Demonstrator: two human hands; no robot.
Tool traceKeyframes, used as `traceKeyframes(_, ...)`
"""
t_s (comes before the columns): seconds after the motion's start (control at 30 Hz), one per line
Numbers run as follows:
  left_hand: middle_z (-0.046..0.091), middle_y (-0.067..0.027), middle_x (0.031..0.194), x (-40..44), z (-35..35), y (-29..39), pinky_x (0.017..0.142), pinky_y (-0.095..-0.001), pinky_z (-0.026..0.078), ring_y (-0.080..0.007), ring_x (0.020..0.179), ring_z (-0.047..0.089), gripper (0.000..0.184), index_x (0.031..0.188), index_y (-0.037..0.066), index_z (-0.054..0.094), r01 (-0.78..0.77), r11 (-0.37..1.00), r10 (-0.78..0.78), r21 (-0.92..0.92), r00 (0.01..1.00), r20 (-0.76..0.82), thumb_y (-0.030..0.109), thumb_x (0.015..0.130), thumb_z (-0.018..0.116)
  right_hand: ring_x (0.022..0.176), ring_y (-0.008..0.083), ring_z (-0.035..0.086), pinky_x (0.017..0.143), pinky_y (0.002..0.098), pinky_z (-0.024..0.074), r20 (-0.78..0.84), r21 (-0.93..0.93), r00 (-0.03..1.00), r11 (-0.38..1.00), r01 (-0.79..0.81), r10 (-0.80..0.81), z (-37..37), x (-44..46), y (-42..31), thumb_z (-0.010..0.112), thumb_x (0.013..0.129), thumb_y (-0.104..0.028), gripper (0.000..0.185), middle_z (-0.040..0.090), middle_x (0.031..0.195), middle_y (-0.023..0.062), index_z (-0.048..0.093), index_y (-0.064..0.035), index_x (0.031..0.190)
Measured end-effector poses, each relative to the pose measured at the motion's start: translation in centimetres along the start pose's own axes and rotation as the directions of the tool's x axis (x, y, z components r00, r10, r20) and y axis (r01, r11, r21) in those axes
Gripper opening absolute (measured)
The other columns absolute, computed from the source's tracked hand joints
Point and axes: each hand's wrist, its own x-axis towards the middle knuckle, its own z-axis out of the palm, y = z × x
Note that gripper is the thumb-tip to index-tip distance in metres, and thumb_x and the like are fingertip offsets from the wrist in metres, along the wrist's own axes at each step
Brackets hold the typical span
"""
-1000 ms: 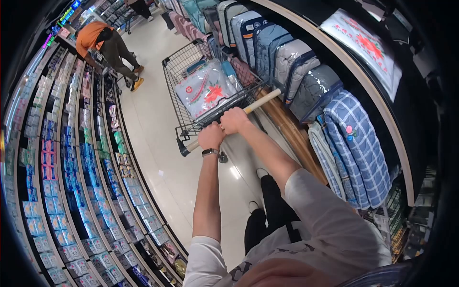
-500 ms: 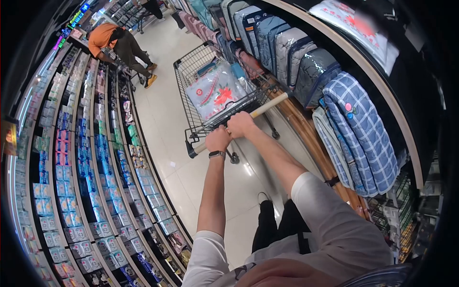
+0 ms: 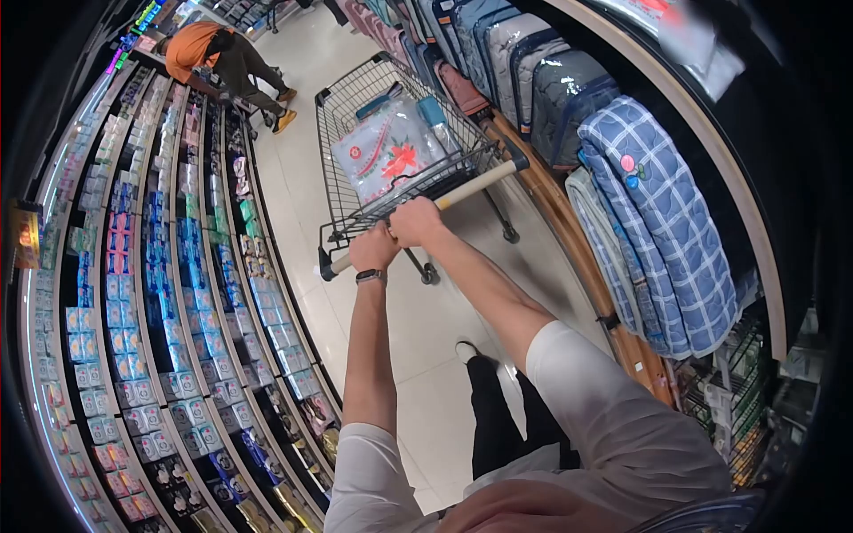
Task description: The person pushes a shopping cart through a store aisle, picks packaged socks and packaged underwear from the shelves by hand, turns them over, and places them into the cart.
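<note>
My left hand (image 3: 374, 249) is closed around the handle of a wire shopping cart (image 3: 333, 133), with a dark band on its wrist. Right beside it, my right hand (image 3: 415, 222) is wrapped round the same handle bar (image 3: 480, 183). The fingers of both hands are curled over the bar and partly hidden. Inside the cart lies a clear plastic package (image 3: 388, 153) with a red flower print. Teal and blue items (image 3: 433, 115) sit near it in the basket.
Shelves of small packaged goods (image 3: 182, 302) line the left side. Bagged quilts (image 3: 569, 98) and a blue checked quilt (image 3: 662, 231) stand on a wooden ledge at the right. Farther up the aisle, a person in an orange top (image 3: 195, 51) bends toward the left shelf.
The cart and both my hands have shifted slightly up and left in the view. My legs have stepped, and the right-hand quilts sit slightly higher and further left. Both hands keep their grip.
</note>
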Motion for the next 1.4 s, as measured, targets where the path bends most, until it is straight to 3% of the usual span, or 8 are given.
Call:
traceKeyframes(0.1,0.072,-0.0147,0.07,-2.1,-0.4,0.2,0.059,-0.0461,0.055,-0.0344,0.066,0.072,0.026,0.084,0.013,0.069,-0.005,1.0,0.005,-0.003,1.0,0.02,0.038,0.085,0.064,0.09,0.029,0.076,0.077,0.0416,0.0583,-0.097,0.005,0.995,1.0,0.02,-0.019,1.4,-1.5,-0.9,0.07,0.079,-0.028,0.02,0.078,0.095,0.0121,0.08,-0.0129,0.087)
traceKeyframes(0.43,0.071,-0.0139,0.069,-9.6,-1.5,0.5,0.06,-0.0473,0.056,-0.0347,0.067,0.072,0.029,0.086,0.013,0.068,0.0,1.0,0.001,-0.026,0.999,0.041,0.042,0.083,0.068,0.095,0.0253,0.075,0.079,0.0403,0.058,-0.01,0.021,1.0,1.0,-0.013,0.013,2.2,-8.3,-5.4,0.071,0.081,-0.027,0.021,0.078,0.1,0.0095,0.081,-0.0145,0.094)
traceKeyframes(0.57,0.073,-0.0141,0.075,-13.5,-1.7,0.9,0.061,-0.0476,0.057,-0.0347,0.068,0.073,0.029,0.089,0.015,0.067,-0.012,0.999,0.014,-0.049,0.999,0.031,0.042,0.081,0.072,0.096,0.0258,0.075,0.08,0.0417,0.0574,0.015,0.013,1.0,1.0,-0.024,0.024,2.8,-11.8,-7.3,0.071,0.08,-0.034,0.023,0.078,0.1,0.0072,0.081,-0.0173,0.093)
traceKeyframes(0.6,0.073,-0.0136,0.075,-14.7,-1.6,0.9,0.061,-0.0475,0.057,-0.0344,0.069,0.073,0.028,0.089,0.014,0.068,-0.016,0.999,0.017,-0.031,0.999,0.029,0.041,0.081,0.072,0.09,0.0271,0.076,0.076,0.0435,0.0593,-0.023,0.011,1.0,1.0,-0.014,0.014,3.7,-12.5,-7.6,0.074,0.076,-0.042,0.03,0.078,0.095,0.0099,0.08,-0.0152,0.089)
traceKeyframes(0.7,0.073,-0.0148,0.075,-17.9,-1.7,1.3,0.062,-0.0469,0.057,-0.035,0.068,0.072,0.028,0.082,0.011,0.068,-0.016,0.998,0.014,-0.055,1.0,-0.027,0.039,0.082,0.072,0.086,0.0269,0.076,0.073,0.0426,0.0593,-0.112,0.005,0.992,0.999,-0.054,0.054,6.1,-14.6,-9.3,0.074,0.075,-0.043,0.028,0.077,0.088,0.0083,0.08,-0.0163,0.083)
traceKeyframes(0.93,0.071,-0.0136,0.069,-26.8,-2.6,3.2,0.057,-0.0444,0.056,-0.0341,0.066,0.072,0.029,0.076,0.011,0.065,-0.042,0.999,0.04,-0.008,0.992,-0.122,0.039,0.083,0.069,0.089,0.0267,0.075,0.074,0.0427,0.0568,-0.085,-0.036,0.992,0.995,-0.097,0.094,7.7,-23.2,-13.6,0.073,0.076,-0.039,0.026,0.077,0.09,0.0076,0.08,-0.016,0.084)
traceKeyframes(1.1,0.072,-0.014,0.072,-33.0,-3.8,5.6,0.058,-0.0451,0.056,-0.0342,0.068,0.072,0.033,0.079,0.011,0.066,-0.043,0.999,0.04,-0.028,0.995,-0.092,0.043,0.085,0.068,0.09,0.0261,0.074,0.077,0.0425,0.057,-0.092,-0.035,0.988,0.991,-0.126,0.122,9.7,-29.1,-15.7,0.073,0.076,-0.037,0.024,0.076,0.089,0.0058,0.08,-0.0154,0.085)
traceKeyframes(1.4,0.071,-0.0131,0.071,-44.7,-5.8,11.3,0.057,-0.0454,0.056,-0.0336,0.067,0.072,0.033,0.079,0.011,0.066,-0.051,0.999,0.05,-0.003,0.994,-0.093,0.043,0.086,0.067,0.082,0.0279,0.074,0.07,0.0438,0.0589,-0.131,-0.063,0.986,0.992,-0.111,0.102,11.5,-41.8,-18.0,0.075,0.069,-0.035,0.022,0.076,0.083,0.0064,0.079,-0.0151,0.078)
